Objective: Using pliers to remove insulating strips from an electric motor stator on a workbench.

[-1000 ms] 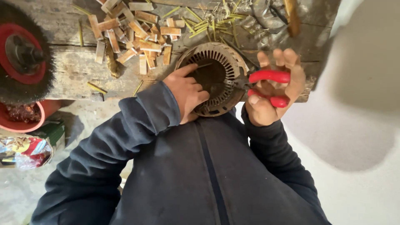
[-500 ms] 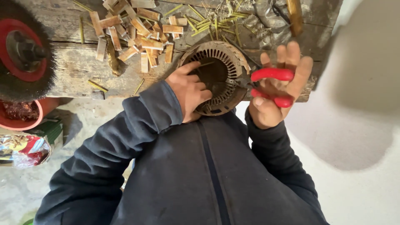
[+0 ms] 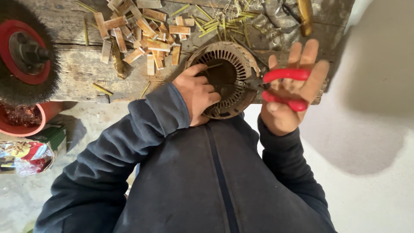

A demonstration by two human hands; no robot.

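Head view: left hand (image 3: 199, 96) gripped motor ring (image 3: 226, 80) at table (image 3: 77, 69) edge; right hand (image 3: 290, 97), fingers loosely closed round red pliers (image 3: 282, 88). Risk: pliers could slip w/ loose hold, nicking left fingers.

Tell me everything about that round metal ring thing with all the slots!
The round, rusty-brown metal ring with slots looks like a motor core. Thin slots line its inner wall around a dark hollow middle. It leans at the wooden workbench's edge, against the person's dark jacket. The left hand grips inside its rim, while the right hand pokes red-handled pliers at its side.
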